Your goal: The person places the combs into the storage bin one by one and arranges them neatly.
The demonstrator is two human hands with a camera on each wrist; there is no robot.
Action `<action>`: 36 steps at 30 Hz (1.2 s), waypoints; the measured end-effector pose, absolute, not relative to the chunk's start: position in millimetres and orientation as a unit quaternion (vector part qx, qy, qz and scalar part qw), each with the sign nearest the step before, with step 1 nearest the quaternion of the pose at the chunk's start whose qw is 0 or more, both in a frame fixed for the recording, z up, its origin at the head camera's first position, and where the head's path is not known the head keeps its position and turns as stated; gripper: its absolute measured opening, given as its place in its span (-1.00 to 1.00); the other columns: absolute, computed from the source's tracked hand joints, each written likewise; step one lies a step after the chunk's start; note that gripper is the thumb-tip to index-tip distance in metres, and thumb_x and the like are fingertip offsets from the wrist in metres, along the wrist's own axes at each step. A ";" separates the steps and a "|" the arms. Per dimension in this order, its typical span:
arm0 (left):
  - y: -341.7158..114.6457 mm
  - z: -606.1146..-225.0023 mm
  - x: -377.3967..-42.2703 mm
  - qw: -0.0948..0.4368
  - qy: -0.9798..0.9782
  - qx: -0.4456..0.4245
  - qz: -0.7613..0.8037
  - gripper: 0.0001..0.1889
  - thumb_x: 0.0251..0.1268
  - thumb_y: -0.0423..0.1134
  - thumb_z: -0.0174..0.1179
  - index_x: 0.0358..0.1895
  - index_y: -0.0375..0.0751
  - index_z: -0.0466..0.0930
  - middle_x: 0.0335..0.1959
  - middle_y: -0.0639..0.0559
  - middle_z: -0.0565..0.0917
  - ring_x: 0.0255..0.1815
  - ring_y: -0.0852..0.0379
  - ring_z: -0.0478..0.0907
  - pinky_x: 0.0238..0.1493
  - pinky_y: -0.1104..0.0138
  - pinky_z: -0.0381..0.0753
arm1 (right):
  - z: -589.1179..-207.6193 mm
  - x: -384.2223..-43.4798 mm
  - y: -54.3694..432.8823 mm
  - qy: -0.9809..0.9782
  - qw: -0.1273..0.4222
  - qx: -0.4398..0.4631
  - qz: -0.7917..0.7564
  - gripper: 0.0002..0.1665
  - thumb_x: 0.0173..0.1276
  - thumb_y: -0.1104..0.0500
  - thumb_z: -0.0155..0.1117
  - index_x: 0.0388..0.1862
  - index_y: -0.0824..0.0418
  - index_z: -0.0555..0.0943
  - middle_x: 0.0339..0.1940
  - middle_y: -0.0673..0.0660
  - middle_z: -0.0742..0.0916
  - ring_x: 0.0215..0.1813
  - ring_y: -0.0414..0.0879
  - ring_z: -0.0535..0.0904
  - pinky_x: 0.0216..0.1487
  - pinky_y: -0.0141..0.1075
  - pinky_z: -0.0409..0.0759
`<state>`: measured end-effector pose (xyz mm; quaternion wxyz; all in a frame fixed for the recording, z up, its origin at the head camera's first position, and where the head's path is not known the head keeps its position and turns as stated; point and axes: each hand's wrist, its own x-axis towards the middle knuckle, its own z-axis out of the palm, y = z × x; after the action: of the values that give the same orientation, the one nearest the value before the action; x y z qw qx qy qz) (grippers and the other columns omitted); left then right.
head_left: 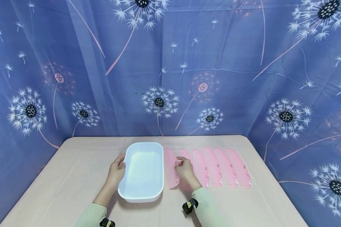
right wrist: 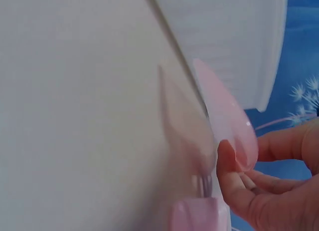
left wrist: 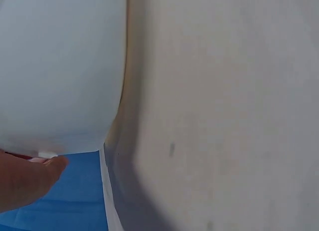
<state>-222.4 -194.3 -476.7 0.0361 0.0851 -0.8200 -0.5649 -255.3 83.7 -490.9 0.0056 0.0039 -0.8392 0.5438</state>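
A white plastic tub point(head_left: 162, 170) stands on the table with its inside bare. My left hand point(head_left: 117, 170) holds the tub's left side, bent fingers at the rim; in the left wrist view the fingertips point(left wrist: 57, 165) lie by its pale outer wall point(left wrist: 60, 81). My right hand point(head_left: 185, 168) pinches a translucent pink comb point(head_left: 169, 164) between thumb and fingers, just right of the tub. The right wrist view shows this comb point(right wrist: 224, 109) tilted up beside the tub wall point(right wrist: 229, 46), its shadow on the tabletop. Another pink comb point(head_left: 184, 153) lies partly hidden under that hand.
Several more pink combs point(head_left: 225, 165) lie side by side to the right, long ends pointing away. A cream cloth covers the table point(head_left: 74, 170). Blue dandelion-print curtains point(head_left: 187, 63) hang behind and on both sides. A small black camera point(head_left: 190, 205) is strapped at the right wrist.
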 end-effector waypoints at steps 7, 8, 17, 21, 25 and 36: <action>-203.0 -475.6 -223.1 0.014 -0.829 0.071 -0.555 -0.50 0.49 -0.40 -0.19 0.45 -0.36 0.09 0.41 -0.34 0.23 0.43 -0.23 0.19 0.40 0.13 0.29 | -479.0 -255.7 98.2 -0.807 -0.010 -0.003 0.591 -0.44 0.06 0.51 0.21 0.14 0.50 0.51 -0.32 0.25 0.64 -0.37 -0.16 0.52 -0.43 -0.47 0.56; -204.3 -475.2 -223.3 0.011 -0.830 0.068 -0.553 -0.49 0.49 -0.39 -0.18 0.46 -0.36 0.09 0.41 -0.34 0.24 0.43 -0.22 0.20 0.39 0.14 0.30 | -477.3 -255.8 99.9 -0.801 -0.010 -0.004 0.598 -0.44 0.06 0.51 0.22 0.14 0.50 0.50 -0.32 0.25 0.64 -0.37 -0.17 0.52 -0.42 -0.47 0.58; -209.8 -473.3 -221.2 -0.010 -0.844 0.057 -0.534 -0.47 0.51 -0.29 -0.16 0.48 -0.29 0.07 0.45 -0.25 0.21 0.45 -0.18 0.16 0.42 0.11 0.24 | -465.9 -254.7 105.8 -0.725 -0.036 -0.021 0.687 -0.37 0.08 0.55 0.20 0.22 0.49 0.43 -0.31 0.25 0.66 -0.38 -0.19 0.56 -0.36 -0.45 0.62; -210.1 -474.7 -221.2 -0.012 -0.841 0.056 -0.538 -0.47 0.52 -0.29 -0.16 0.48 -0.29 0.07 0.45 -0.26 0.21 0.46 -0.18 0.16 0.42 0.10 0.24 | -461.8 -253.7 103.2 -0.723 -0.039 -0.010 0.690 -0.38 0.12 0.53 0.21 0.24 0.49 0.42 -0.26 0.25 0.66 -0.34 -0.19 0.57 -0.30 -0.44 0.65; -209.6 -475.3 -221.4 -0.012 -0.838 0.058 -0.542 -0.48 0.52 -0.30 -0.17 0.48 -0.30 0.07 0.45 -0.28 0.21 0.45 -0.19 0.17 0.41 0.10 0.26 | -456.1 -251.3 97.7 -0.715 -0.051 0.003 0.698 -0.38 0.16 0.52 0.20 0.26 0.47 0.40 -0.19 0.29 0.65 -0.32 -0.16 0.58 -0.26 -0.37 0.69; -208.8 -473.5 -220.1 -0.009 -0.836 0.055 -0.546 -0.48 0.52 -0.32 -0.17 0.48 -0.30 0.07 0.43 -0.30 0.23 0.43 -0.21 0.20 0.39 0.10 0.29 | -444.6 -247.3 76.9 -0.714 -0.057 0.039 0.697 -0.37 0.11 0.53 0.23 0.24 0.50 0.40 -0.22 0.37 0.67 -0.32 -0.13 0.62 -0.25 -0.32 0.72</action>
<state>-220.1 -208.8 -473.5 -0.0086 0.0551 -0.8360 -0.5459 -247.3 76.9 -444.6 -0.0571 0.0387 -0.7140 0.6967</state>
